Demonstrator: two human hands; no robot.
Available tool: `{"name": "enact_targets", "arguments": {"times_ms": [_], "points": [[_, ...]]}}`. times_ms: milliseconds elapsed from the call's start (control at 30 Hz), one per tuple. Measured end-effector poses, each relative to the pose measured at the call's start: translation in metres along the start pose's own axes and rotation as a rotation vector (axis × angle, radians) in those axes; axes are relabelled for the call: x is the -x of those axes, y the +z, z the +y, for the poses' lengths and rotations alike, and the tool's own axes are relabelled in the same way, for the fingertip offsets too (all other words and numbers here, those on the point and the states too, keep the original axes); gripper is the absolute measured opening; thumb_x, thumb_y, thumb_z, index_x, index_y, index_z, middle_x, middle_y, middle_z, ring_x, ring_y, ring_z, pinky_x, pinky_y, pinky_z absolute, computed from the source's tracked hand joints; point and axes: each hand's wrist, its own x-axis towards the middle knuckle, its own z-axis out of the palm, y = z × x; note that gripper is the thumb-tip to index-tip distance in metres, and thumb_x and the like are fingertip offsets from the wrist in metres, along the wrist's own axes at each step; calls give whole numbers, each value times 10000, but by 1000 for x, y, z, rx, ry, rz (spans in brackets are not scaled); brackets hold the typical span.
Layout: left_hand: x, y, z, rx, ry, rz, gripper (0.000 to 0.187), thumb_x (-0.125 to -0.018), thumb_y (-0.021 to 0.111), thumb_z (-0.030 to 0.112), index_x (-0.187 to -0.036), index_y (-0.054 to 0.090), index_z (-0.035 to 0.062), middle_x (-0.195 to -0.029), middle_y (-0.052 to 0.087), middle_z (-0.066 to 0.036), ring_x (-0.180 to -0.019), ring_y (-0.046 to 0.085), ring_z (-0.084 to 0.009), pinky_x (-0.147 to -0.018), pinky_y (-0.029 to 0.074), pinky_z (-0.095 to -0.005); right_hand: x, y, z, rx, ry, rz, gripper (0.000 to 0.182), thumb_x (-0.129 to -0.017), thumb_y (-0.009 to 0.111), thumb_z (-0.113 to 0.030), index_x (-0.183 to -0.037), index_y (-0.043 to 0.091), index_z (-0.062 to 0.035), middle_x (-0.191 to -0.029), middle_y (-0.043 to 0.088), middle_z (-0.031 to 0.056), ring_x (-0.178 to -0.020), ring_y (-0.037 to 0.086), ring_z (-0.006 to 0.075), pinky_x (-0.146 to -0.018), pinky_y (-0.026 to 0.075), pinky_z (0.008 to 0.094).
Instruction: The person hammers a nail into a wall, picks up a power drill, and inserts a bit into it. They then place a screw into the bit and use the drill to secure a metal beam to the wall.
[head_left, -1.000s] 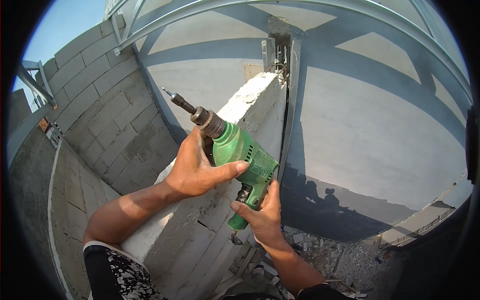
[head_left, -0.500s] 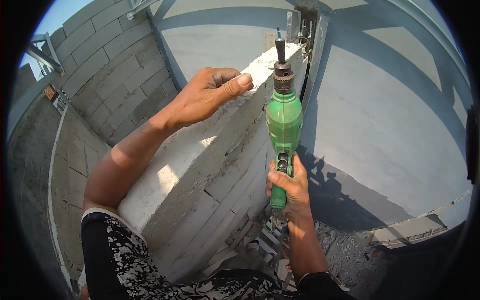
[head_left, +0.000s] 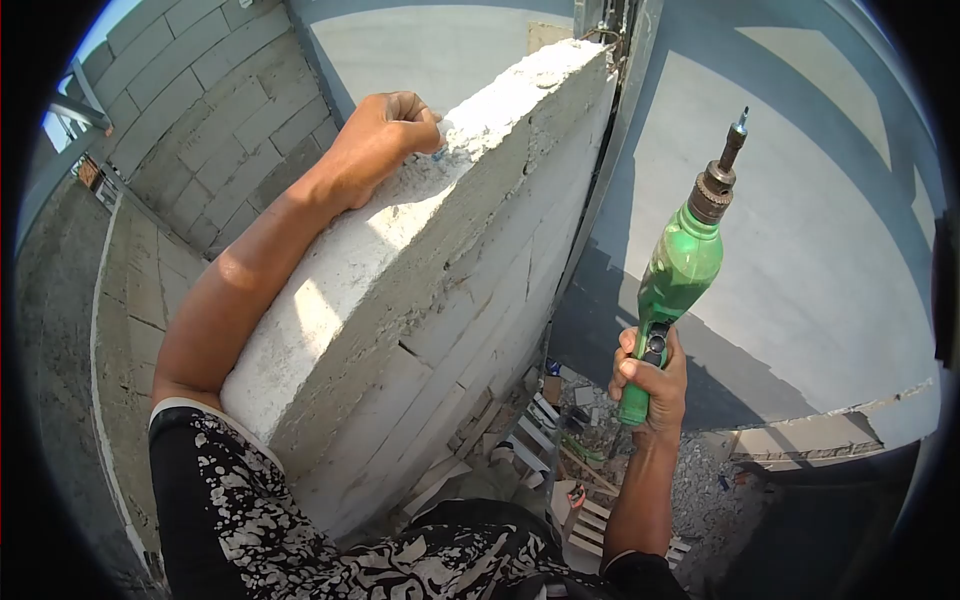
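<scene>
The right hand [head_left: 648,380] is wrapped tight around the pistol grip of a green electric drill [head_left: 672,275], fingers curled at the front of the handle by the trigger; the lower end of the grip is buried in the palm and cannot be seen. The drill points up and slightly right, out in open air to the right of the block wall [head_left: 440,260] and clear of it, with its metal chuck [head_left: 712,192] above the green body and a short driver bit [head_left: 735,135] at the very tip.

The left hand [head_left: 385,130] rests on the rough top of the wall, fingers bunched together and curled down onto the surface. Something small and bluish shows at the fingertips, too small to make out, so whether they pinch it cannot be told. The left forearm lies along the wall's top edge, running back to a black-and-white patterned sleeve [head_left: 240,500].

A steel column [head_left: 625,90] stands at the far end of the wall, cut off by the top of the view. Far below, between wall and right arm, lies rubble [head_left: 570,420] and scattered debris, indistinct.
</scene>
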Motion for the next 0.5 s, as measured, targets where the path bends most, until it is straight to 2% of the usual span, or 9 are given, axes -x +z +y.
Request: {"name": "enact_targets", "arguments": {"times_ms": [100,133,200,333,367,400,500], "points": [[6,-2,20,-186,-75,-122,251,-824,759,210,-926,697,-10,-1220,693,-242,-1135,642,-249,-1028,479,-363,9,-8,-3,-27,10,32,606,-742,821,-50,-1251,505,38,-1000,588,104,-632,599,134,-457,539,292],[0,-5,9,-270,58,-87,301,-818,798,233,-961,738,-26,-1137,722,-225,-1156,648,-254,-1027,479,-346,13,-11,-4,-43,26,50,597,-742,821,-49,-1240,504,42,-1000,584,107,-634,596,134,-457,539,292],[-4,-10,6,-338,120,-109,306,-835,794,269,-904,754,-26,-1081,737,-213,-1237,642,-295,-1065,462,-370,16,-19,-6,-81,44,80,638,-744,799,12,-1307,500,35,-992,591,108,-623,627,138,-465,562,294],[-6,-15,15,-492,234,-156,309,-823,794,290,-818,753,-16,-1072,752,-227,-1327,619,-329,-1113,446,-432,27,-34,-10,-85,47,135,673,-756,790,33,-1359,492,32,-1004,585,112,-619,642,141,-477,579,297],[-13,-21,5,-428,235,-183,328,-836,787,306,-807,750,-19,-1014,760,-212,-1290,644,-331,-1104,456,-433,30,-38,-10,-80,49,144,675,-756,791,32,-1361,491,32,-1005,584,112,-619,642,141,-478,580,298],[-20,-30,2,-494,244,-222,341,-850,782,314,-824,748,-24,-1018,763,-212,-1260,660,-324,-1108,460,-429,33,-43,-8,-73,50,152,667,-764,791,28,-1357,486,37,-1016,581,119,-633,642,142,-476,582,296],[-29,-51,-21,-596,271,-133,411,-873,791,404,-960,758,4,-1134,757,-165,-1162,681,-240,-1124,474,-421,44,-48,-8,-104,53,177,655,-772,787,26,-1350,480,50,-1022,579,130,-648,636,144,-476,580,295]]}}
